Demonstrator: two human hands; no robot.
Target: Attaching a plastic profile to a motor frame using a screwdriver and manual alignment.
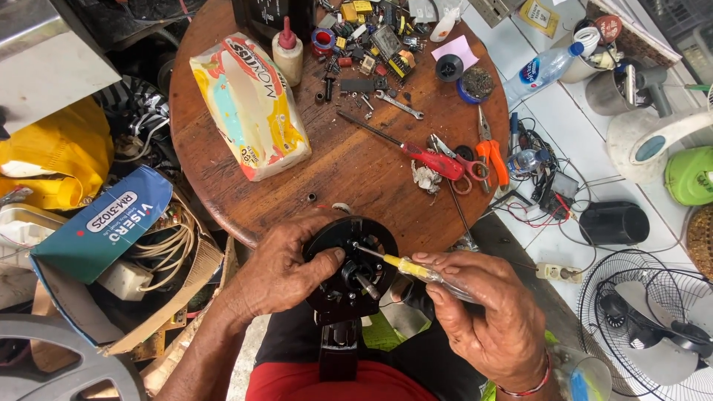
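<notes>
A black round fan motor housing (349, 261) with a metal shaft at its centre rests in my lap, at the near edge of the round wooden table (349, 160). My left hand (278, 271) grips the housing's left side, thumb pressed near the shaft. My right hand (486, 312) holds a small screwdriver (405, 266) with a clear yellow handle. Its tip touches the housing just above the shaft.
On the table lie a tissue pack (249, 104), a glue bottle (287, 50), a red-handled screwdriver (405, 145), scissors, orange pliers (490, 152), a wrench and several small electronic parts. A blue box (104, 223) with cables sits left; a fan grille (653, 327) and a water bottle (538, 70) are right.
</notes>
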